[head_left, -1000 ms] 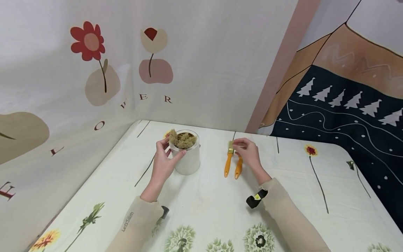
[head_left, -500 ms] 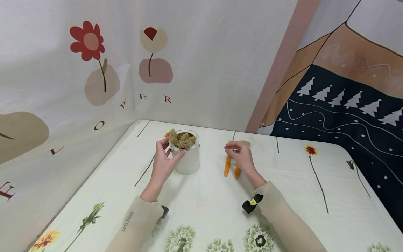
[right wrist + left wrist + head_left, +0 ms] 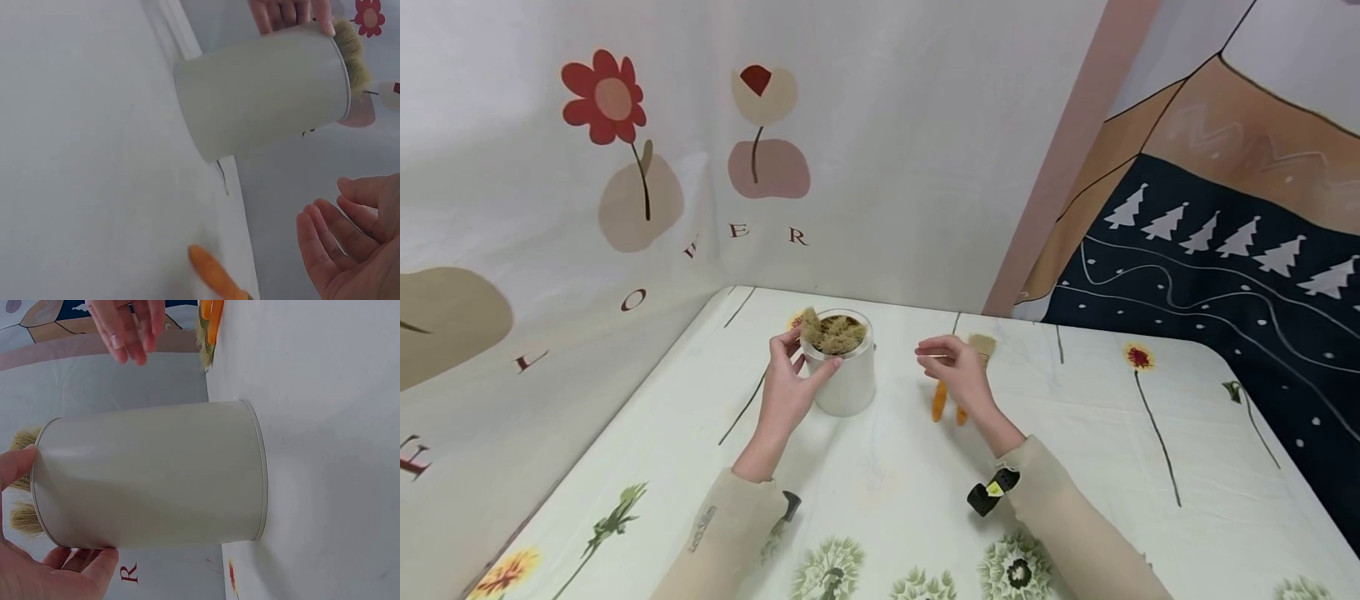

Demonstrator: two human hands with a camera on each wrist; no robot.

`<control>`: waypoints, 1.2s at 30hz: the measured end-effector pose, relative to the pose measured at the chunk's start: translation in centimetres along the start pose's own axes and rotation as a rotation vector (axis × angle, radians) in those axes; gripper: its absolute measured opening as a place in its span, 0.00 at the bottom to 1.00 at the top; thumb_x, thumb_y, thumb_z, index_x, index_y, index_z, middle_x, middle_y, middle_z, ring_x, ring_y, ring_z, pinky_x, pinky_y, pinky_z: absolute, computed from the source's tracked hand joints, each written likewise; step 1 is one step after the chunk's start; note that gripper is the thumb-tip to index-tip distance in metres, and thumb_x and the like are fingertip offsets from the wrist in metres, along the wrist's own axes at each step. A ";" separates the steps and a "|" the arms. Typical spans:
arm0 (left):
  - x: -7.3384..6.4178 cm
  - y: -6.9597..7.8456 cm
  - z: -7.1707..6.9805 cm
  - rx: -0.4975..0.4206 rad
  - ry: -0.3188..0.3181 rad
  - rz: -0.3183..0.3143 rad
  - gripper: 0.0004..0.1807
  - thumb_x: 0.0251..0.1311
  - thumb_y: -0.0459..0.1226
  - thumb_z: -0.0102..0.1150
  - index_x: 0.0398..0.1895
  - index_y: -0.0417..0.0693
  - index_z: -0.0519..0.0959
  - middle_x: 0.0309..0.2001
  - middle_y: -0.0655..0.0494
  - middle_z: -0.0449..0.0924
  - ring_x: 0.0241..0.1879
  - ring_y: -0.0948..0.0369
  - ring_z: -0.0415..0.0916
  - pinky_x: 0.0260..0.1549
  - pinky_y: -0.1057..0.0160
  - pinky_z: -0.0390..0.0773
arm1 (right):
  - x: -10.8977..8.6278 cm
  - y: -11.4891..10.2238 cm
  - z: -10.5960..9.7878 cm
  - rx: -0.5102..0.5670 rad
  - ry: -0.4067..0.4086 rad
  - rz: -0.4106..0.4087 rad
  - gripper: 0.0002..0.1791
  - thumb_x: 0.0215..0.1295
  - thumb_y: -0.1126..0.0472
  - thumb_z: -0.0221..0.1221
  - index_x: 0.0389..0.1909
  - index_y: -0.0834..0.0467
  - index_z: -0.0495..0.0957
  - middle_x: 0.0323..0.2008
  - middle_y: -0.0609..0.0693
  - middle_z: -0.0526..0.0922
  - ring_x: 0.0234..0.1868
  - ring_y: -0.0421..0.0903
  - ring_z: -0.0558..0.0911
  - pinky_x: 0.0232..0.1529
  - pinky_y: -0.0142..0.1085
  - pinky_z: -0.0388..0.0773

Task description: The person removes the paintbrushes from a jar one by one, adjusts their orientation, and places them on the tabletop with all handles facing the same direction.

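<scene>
A whitish cylindrical canister (image 3: 847, 387) stands upright on the table, with tan brush bristles (image 3: 838, 335) showing at its mouth. My left hand (image 3: 786, 390) grips it by the top, thumb at the near rim and fingers round the left side. To its right, my right hand (image 3: 961, 372) hovers with fingers loosely bent and nothing between them; the right wrist view shows the bare palm (image 3: 356, 250). Below and behind that hand lie two paintbrushes, one with its orange handle (image 3: 939, 402) showing, the other with its tan bristles (image 3: 982, 344) past the hand. Their middles are partly hidden.
A white cloth with printed flowers covers the table (image 3: 880, 500). Behind it hangs a pale printed curtain (image 3: 887, 167), with a dark tree-patterned cloth (image 3: 1210, 283) at the right. Black straps (image 3: 992, 492) sit at the wrists.
My right hand has moved left from above the brushes toward the canister, uncovering the right brush's bristles. The left hand and the canister stay in place.
</scene>
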State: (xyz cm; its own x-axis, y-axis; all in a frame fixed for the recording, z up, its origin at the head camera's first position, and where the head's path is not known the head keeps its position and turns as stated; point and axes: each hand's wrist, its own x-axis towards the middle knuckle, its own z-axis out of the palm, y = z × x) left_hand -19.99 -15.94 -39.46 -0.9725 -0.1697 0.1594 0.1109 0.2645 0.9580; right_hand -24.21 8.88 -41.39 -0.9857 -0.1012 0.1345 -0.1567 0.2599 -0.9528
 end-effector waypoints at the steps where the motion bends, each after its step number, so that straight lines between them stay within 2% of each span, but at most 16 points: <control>1: 0.0 0.0 0.0 0.001 -0.001 -0.001 0.41 0.60 0.38 0.69 0.69 0.36 0.54 0.76 0.42 0.54 0.76 0.48 0.55 0.78 0.54 0.61 | -0.1 -0.2 0.1 0.001 -0.004 -0.005 0.15 0.67 0.66 0.63 0.53 0.64 0.79 0.52 0.62 0.85 0.50 0.57 0.86 0.50 0.40 0.89; 9: -0.1 0.0 -0.1 0.003 -0.004 0.000 0.41 0.60 0.38 0.68 0.69 0.36 0.54 0.75 0.41 0.54 0.76 0.48 0.54 0.78 0.53 0.60 | -0.6 -2.1 0.9 -0.020 -0.019 -0.085 0.13 0.66 0.64 0.64 0.51 0.61 0.81 0.51 0.59 0.85 0.50 0.54 0.86 0.50 0.39 0.89; 18: -0.1 0.1 0.0 -0.002 -0.002 -0.002 0.41 0.60 0.38 0.68 0.69 0.36 0.54 0.76 0.42 0.55 0.77 0.48 0.54 0.79 0.53 0.60 | -1.1 -4.2 1.7 -0.010 -0.078 -0.185 0.14 0.66 0.63 0.64 0.52 0.61 0.81 0.50 0.58 0.86 0.50 0.53 0.86 0.51 0.36 0.88; 23: -0.2 0.2 0.0 -0.006 -0.002 -0.001 0.41 0.61 0.39 0.68 0.69 0.36 0.54 0.76 0.42 0.55 0.77 0.49 0.55 0.78 0.54 0.60 | -1.4 -5.3 2.5 -0.007 -0.113 -0.232 0.14 0.66 0.62 0.64 0.51 0.60 0.82 0.49 0.56 0.86 0.50 0.52 0.86 0.53 0.38 0.87; 32: -0.2 0.1 0.0 0.009 -0.001 0.013 0.41 0.60 0.38 0.68 0.69 0.37 0.54 0.75 0.42 0.55 0.76 0.48 0.55 0.78 0.52 0.61 | -1.4 -6.3 4.3 -0.038 -0.124 -0.319 0.14 0.65 0.63 0.65 0.51 0.58 0.82 0.49 0.55 0.86 0.51 0.51 0.86 0.51 0.39 0.88; 36: -0.2 0.0 -0.1 0.015 -0.003 0.012 0.42 0.60 0.39 0.68 0.69 0.38 0.54 0.76 0.43 0.55 0.76 0.49 0.56 0.78 0.53 0.62 | -1.1 -6.6 4.9 -0.091 -0.127 -0.331 0.15 0.64 0.62 0.66 0.52 0.56 0.83 0.50 0.53 0.87 0.50 0.49 0.86 0.49 0.37 0.89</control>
State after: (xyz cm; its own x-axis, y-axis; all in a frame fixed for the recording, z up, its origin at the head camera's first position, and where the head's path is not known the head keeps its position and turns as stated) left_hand -19.78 -15.97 -39.46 -0.9718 -0.1634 0.1699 0.1192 0.2810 0.9523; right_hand -21.78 2.55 -36.61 -0.8663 -0.3111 0.3909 -0.4760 0.2769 -0.8347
